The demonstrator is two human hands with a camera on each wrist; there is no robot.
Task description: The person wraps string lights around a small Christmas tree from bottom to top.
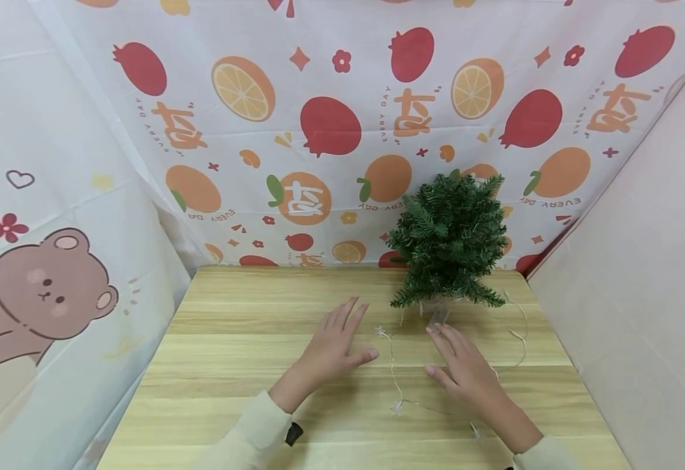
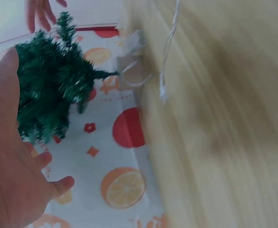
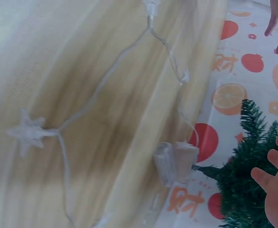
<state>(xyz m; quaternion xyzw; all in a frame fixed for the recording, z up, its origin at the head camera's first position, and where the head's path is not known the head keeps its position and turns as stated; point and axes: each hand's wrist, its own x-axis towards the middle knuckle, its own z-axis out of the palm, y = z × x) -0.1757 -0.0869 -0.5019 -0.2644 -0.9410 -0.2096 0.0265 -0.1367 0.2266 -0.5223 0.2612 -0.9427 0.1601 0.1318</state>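
Observation:
A small artificial Christmas tree (image 1: 448, 241) stands upright at the back right of the table, on a pale base (image 3: 185, 159). Beside that base sits a clear battery box (image 3: 164, 164). A thin white light string with clear stars (image 1: 397, 407) trails over the wood between and under the hands. My left hand (image 1: 332, 346) hovers left of the string, fingers spread and holding nothing. Fingers extended, my right hand (image 1: 466, 369) is in front of the tree, its fingertips close to the battery box in the head view; nothing is in its grasp.
The wooden table (image 1: 237, 365) meets a fruit-print cloth (image 1: 331, 196) at the back. White cloths hang on both sides, the left one with a bear print (image 1: 55, 287). More of the wire (image 1: 524, 336) curves along the table right of the tree.

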